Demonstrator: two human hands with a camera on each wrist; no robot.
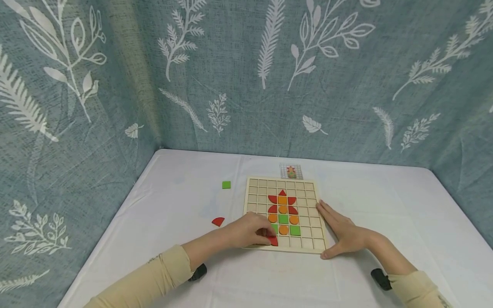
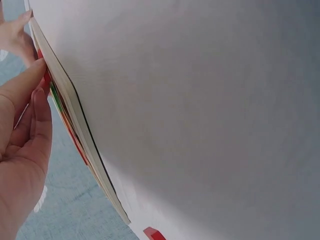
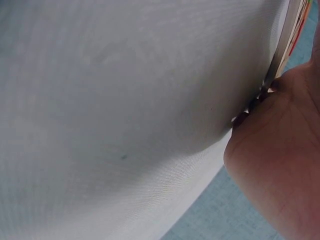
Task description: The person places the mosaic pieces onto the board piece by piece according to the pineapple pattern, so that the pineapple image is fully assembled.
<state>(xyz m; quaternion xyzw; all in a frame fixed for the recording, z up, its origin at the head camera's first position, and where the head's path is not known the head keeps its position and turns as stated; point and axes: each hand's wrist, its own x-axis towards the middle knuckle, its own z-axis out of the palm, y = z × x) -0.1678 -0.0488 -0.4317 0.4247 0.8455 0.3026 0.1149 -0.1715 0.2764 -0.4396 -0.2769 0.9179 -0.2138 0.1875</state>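
A wooden grid board (image 1: 308, 192) lies on the white table, with red, orange and green flat pieces set in its middle columns. Over its near left part, my left hand (image 1: 246, 231) pinches a red curved-edge piece (image 1: 274, 241) between thumb and fingers, at the lowest row just below a green square. The left wrist view shows the thumb and fingertips on that red piece (image 2: 47, 77). My right hand (image 1: 348, 235) rests against the board's right side, fingers stretched along the edge and thumb near the front right corner. My left hand hides part of the board's lower left cells.
Left of the board lie a loose green square (image 1: 226, 185) and a red quarter-circle piece (image 1: 218, 221). A small pattern card (image 1: 291, 171) sits behind the board's far edge. A patterned blue-green curtain (image 1: 239, 77) stands along the table's back and left.
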